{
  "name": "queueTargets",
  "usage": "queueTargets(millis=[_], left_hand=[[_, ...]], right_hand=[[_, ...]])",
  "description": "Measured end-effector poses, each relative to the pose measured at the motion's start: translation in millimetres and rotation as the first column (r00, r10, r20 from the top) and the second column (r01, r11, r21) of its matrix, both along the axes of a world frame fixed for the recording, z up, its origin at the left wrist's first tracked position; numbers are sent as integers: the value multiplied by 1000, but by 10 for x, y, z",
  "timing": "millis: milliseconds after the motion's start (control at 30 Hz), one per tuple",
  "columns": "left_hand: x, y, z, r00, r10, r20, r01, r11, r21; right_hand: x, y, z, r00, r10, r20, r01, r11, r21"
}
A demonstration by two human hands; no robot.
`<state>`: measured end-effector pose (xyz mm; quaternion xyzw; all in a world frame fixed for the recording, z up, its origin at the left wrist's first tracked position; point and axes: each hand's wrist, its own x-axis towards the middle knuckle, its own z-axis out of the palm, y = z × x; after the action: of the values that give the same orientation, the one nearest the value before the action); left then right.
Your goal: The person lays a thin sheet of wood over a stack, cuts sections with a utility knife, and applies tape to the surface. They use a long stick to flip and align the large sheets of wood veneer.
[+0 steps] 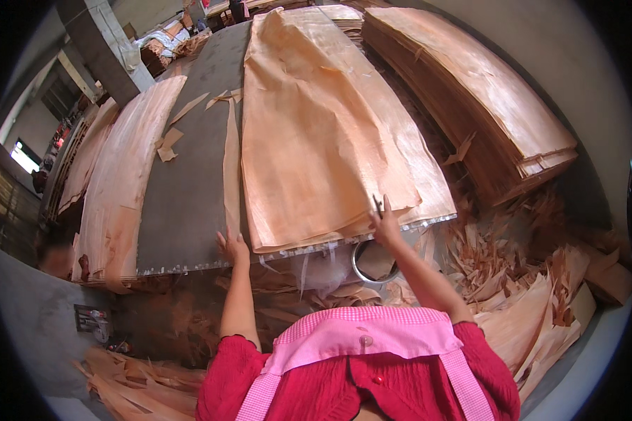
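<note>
My left hand (pixel 232 242) has its fingers apart at the near end of a narrow veneer strip (pixel 230 161) on a long grey board (pixel 179 210). My right hand (pixel 385 223) grips a small dark tool (pixel 377 205), too small to name exactly, at the near right part of a large, wrinkled, peach-coloured veneer sheet (pixel 309 140). That sheet lies over a paler sheet (pixel 428 196), right of the strip. A few torn veneer pieces (pixel 168 144) rest on the upper grey board.
Veneer stacks stand left (pixel 112 189) and right (pixel 470 84). A concrete pillar (pixel 109 38) rises at back left. Beneath the work surface are a round metal rim (pixel 358 270) and heaped scraps (pixel 512 295). A blurred person's hand (pixel 84 263) shows at far left.
</note>
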<state>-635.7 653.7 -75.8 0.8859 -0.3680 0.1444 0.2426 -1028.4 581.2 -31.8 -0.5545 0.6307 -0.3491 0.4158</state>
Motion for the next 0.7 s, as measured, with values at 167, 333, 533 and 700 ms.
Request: queueTargets(millis=[167, 333, 533, 700], left_hand=[[292, 176, -179, 924, -279, -263, 303, 952, 55], [219, 335, -70, 982, -166, -94, 152, 978, -141], [-988, 600, 342, 630, -523, -574, 418, 851, -317], [-2572, 514, 222, 168, -520, -837, 533, 763, -367]], right_hand=[[-86, -311, 183, 947, -182, 266, 97, 948, 302], [-337, -339, 613, 949, -169, 266, 110, 969, 222], [-1074, -329, 1135, 824, -216, 524, 96, 964, 248], [-2154, -386, 1416, 808, -207, 552, 73, 964, 254]])
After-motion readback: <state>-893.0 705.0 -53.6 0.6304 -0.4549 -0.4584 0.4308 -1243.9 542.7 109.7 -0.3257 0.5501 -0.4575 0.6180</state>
